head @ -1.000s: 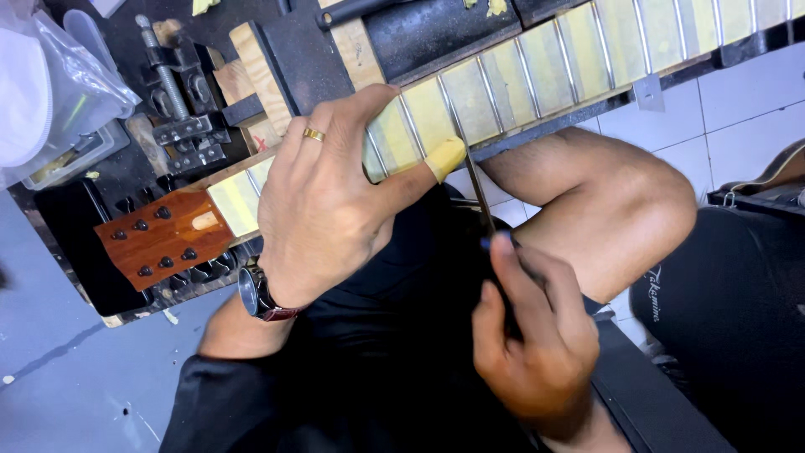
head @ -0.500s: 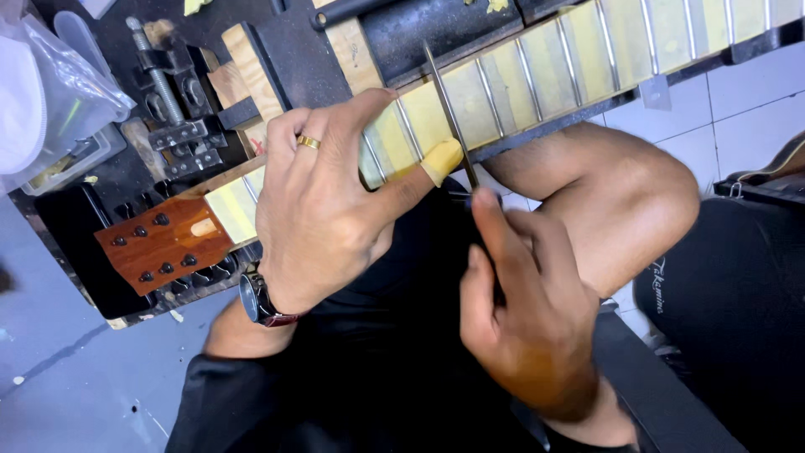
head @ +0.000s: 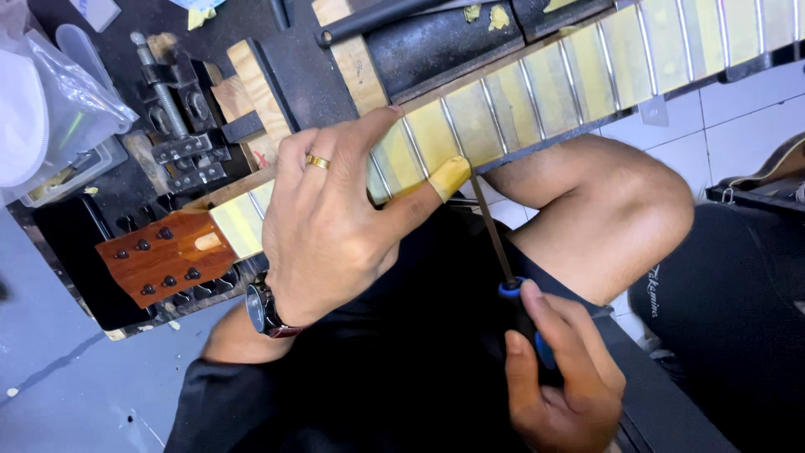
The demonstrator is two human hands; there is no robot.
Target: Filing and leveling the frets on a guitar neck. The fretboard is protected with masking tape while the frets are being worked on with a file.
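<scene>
yellow tape covers the fretboard (head: 537,92) where the left hand (head: 335,226) presses flat and open, while the right hand (head: 562,377) grips a thin file (head: 490,226) at a fret edge.

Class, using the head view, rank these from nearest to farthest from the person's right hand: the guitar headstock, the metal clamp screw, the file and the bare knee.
1. The file, held in the right hand, its blade pointing up to the neck.
2. The bare knee, just above the hand.
3. The guitar headstock, far left, beyond the left hand.
4. The metal clamp screw, upper left on the bench.
</scene>
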